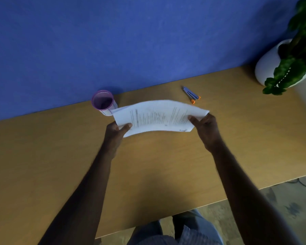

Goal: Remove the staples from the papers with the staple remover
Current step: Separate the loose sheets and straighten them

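A stack of white printed papers (pixel 157 115) is held above the wooden desk (pixel 148 165), bowed upward in the middle. My left hand (pixel 116 133) pinches its left end, thumb on top. My right hand (pixel 206 128) grips its right end the same way. The staple remover (pixel 191 94), blue-grey with orange tips, lies on the desk behind the papers, near the wall and apart from both hands. No staple is visible at this size.
A purple mesh cup (pixel 103 102) stands by the blue wall (pixel 113 41), just behind the papers' left end. A white pot with a green plant (pixel 279 64) sits at the desk's far right corner. The desk's near edge runs across the lower right.
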